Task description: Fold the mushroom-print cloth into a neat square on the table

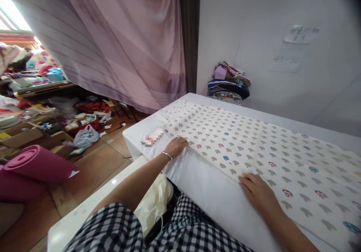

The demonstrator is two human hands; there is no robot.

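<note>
Fingers of the left hand (pixel 176 145) are curled together and pressing down on the near edge of the patterned fabric (pixel 254 147), not pinching anything, with a thin bracelet (pixel 167 155) on that wrist. Right hand (pixel 258 192) lies flat further along the same edge, fingers together and stretched out on the cloth, and there's a tiny yellow thing (pixel 244 175) right at its fingertips, too small to tell what it is. The fabric is white with little grey, pink and blue shapes and it's spread flat along the counter (pixel 214 195), which has a white cover. At the far end a stack of folded cloth (pixel 229 82) sits against the wall. Off to the left the floor is pretty cluttered, with a pink roll (pixel 39 163) closest and a plastic bag (pixel 84 136) beyond it, plus a purple curtain (pixel 126 45) hanging behind
</note>
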